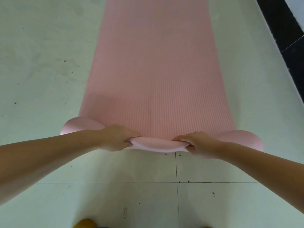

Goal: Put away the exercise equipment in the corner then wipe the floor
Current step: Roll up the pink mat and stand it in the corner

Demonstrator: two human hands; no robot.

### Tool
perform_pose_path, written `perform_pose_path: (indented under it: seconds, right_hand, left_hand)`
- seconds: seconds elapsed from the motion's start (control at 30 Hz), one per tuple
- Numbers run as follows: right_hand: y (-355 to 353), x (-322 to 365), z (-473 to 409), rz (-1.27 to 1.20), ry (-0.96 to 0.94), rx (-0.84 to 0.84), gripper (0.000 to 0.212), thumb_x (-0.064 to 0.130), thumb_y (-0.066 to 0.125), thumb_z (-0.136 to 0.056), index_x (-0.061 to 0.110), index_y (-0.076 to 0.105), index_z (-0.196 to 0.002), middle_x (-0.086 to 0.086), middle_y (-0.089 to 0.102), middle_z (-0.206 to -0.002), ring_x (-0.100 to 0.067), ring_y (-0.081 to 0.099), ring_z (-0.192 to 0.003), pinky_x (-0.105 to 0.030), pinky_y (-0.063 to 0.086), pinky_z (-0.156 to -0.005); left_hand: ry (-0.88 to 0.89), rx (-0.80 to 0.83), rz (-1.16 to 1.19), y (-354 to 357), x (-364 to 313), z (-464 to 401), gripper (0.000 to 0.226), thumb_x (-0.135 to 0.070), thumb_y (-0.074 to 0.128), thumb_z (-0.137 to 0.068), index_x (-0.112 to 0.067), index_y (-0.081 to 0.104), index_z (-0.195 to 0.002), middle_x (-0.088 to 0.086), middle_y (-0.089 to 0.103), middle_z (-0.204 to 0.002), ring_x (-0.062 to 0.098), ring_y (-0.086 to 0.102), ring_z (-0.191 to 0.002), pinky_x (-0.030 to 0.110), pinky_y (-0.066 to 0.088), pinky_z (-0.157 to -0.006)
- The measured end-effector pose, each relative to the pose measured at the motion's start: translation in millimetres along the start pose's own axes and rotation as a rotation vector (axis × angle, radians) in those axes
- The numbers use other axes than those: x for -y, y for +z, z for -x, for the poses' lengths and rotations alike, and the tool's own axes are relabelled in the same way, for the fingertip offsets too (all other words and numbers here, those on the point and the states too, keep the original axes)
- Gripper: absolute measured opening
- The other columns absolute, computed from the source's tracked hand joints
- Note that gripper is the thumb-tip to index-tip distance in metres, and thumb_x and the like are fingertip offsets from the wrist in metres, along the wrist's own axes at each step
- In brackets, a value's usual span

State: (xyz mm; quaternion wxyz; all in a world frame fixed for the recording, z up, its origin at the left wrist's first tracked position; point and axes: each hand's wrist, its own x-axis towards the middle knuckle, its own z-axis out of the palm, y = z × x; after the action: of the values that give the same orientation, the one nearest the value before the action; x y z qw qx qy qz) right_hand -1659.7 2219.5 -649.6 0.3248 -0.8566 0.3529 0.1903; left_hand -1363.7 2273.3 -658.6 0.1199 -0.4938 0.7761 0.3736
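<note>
Pale tiled floor, speckled with dark bits of dirt, thin grout lines crossing near the bottom of the view; dark strip runs along the upper right edge, could be a wall base or darker tiling, hard to say from this angle. Pink exercise mat lies flat on the floor, ribbed surface up, stretching away from the person to the top of the view. Near end of the mat is curled up off the floor into the start of a roll; rolled end bulges out past both hands, one lobe at the left, one at the right. Left hand is clenched on the curled edge left of centre, fingers tucked under the fold, thumb side on top. Right hand does the same right of centre, grip closed on the mat edge. Stretch of edge between the two hands sags slightly toward the camera. Both forearms are bare and come in from the lower corners. Yellowish rounded object at the bottom edge, near the person's position, probably a shoe toe, mostly cut off.
</note>
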Motion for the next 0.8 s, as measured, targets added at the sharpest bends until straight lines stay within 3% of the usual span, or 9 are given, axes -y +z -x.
perform_pose_path:
  seconds: [0.07, 0.17, 0.23, 0.3, 0.4, 0.5, 0.63, 0.7, 0.8]
  right_hand:
    - [-9, 1, -2, -0.060, 0.037, 0.066, 0.050, 0.006, 0.046, -0.089, 0.032, 0.053, -0.131, 0.009, 0.067, -0.113, -0.011, 0.058, -0.092, -0.025, 0.043, -0.076]
    - [-17, -5, -16, -0.222, 0.112, 0.187, 0.050, 0.006, 0.046, -0.087, 0.031, 0.055, -0.129, 0.012, 0.062, -0.119, -0.008, 0.053, -0.105, -0.026, 0.041, -0.090]
    - [-19, -17, -31, -0.328, 0.174, 0.277, 0.047, 0.009, 0.050, -0.085, 0.033, 0.058, -0.124, 0.012, 0.062, -0.118, -0.011, 0.056, -0.110, -0.033, 0.041, -0.100]
    - [-20, -31, -45, -0.382, 0.237, 0.318, 0.041, 0.013, 0.057, -0.084, 0.031, 0.060, -0.120, 0.009, 0.064, -0.115, -0.015, 0.059, -0.109, -0.040, 0.042, -0.103]
    - [-23, -45, -58, -0.342, 0.256, 0.299, 0.033, 0.021, 0.062, -0.084, 0.026, 0.061, -0.117, 0.006, 0.065, -0.112, -0.017, 0.060, -0.105, -0.040, 0.045, -0.098]
    - [-23, -49, -65, -0.226, 0.244, 0.192, 0.031, 0.028, 0.066, -0.081, 0.025, 0.059, -0.112, 0.006, 0.062, -0.105, -0.016, 0.057, -0.096, -0.033, 0.047, -0.084]
    - [-25, -54, -67, -0.170, 0.234, 0.009, 0.025, 0.035, 0.065, -0.082, 0.023, 0.061, -0.104, 0.005, 0.062, -0.094, -0.017, 0.057, -0.087, -0.032, 0.044, -0.074]
    - [-30, -56, -68, -0.218, 0.228, 0.019, 0.025, 0.036, 0.063, -0.086, 0.023, 0.062, -0.107, 0.004, 0.062, -0.097, -0.017, 0.058, -0.089, -0.033, 0.045, -0.077]
    - [-31, -60, -71, -0.299, 0.243, 0.088, 0.025, 0.034, 0.061, -0.089, 0.020, 0.063, -0.109, 0.002, 0.063, -0.100, -0.019, 0.058, -0.093, -0.033, 0.044, -0.080]
  left_hand:
    - [-0.020, 0.092, 0.048, -9, 0, -4, 0.023, -0.027, 0.048, -0.087, -0.028, 0.054, -0.109, -0.006, 0.061, -0.097, 0.017, 0.055, -0.089, 0.028, 0.039, -0.076]
    - [-0.080, 0.237, 0.136, -24, 7, -20, 0.042, -0.033, 0.045, -0.071, -0.020, 0.059, -0.108, -0.006, 0.059, -0.097, 0.015, 0.053, -0.092, 0.029, 0.040, -0.080]
    - [-0.131, 0.312, 0.171, -30, 15, -39, 0.029, -0.028, 0.051, -0.076, -0.018, 0.059, -0.102, -0.006, 0.056, -0.093, 0.016, 0.050, -0.089, 0.031, 0.039, -0.077]
    - [-0.162, 0.344, 0.133, -37, 23, -57, 0.026, -0.022, 0.056, -0.087, -0.016, 0.058, -0.112, -0.003, 0.058, -0.102, 0.018, 0.054, -0.095, 0.031, 0.041, -0.082]
    - [-0.219, 0.335, 0.055, -41, 32, -77, 0.034, -0.031, 0.057, -0.089, -0.020, 0.053, -0.121, -0.001, 0.057, -0.118, 0.022, 0.054, -0.108, 0.040, 0.043, -0.096]
    - [-0.238, 0.305, -0.020, -30, 33, -80, 0.030, -0.029, 0.057, -0.089, -0.017, 0.048, -0.115, 0.003, 0.053, -0.118, 0.024, 0.051, -0.106, 0.040, 0.042, -0.094]
    - [-0.248, 0.073, -0.035, -12, 34, -58, 0.053, -0.027, 0.056, -0.090, -0.017, 0.035, -0.137, 0.007, 0.036, -0.132, 0.025, 0.037, -0.123, 0.042, 0.037, -0.101]
    - [-0.115, -0.224, -0.277, -2, 34, -41, 0.049, -0.017, 0.057, -0.087, -0.016, 0.042, -0.133, 0.011, 0.040, -0.132, 0.030, 0.041, -0.123, 0.047, 0.035, -0.106]
    - [0.110, -0.601, -0.658, 24, 21, -33, 0.051, -0.003, 0.047, -0.073, -0.011, 0.046, -0.123, 0.019, 0.054, -0.118, 0.034, 0.047, -0.109, 0.060, 0.041, -0.093]
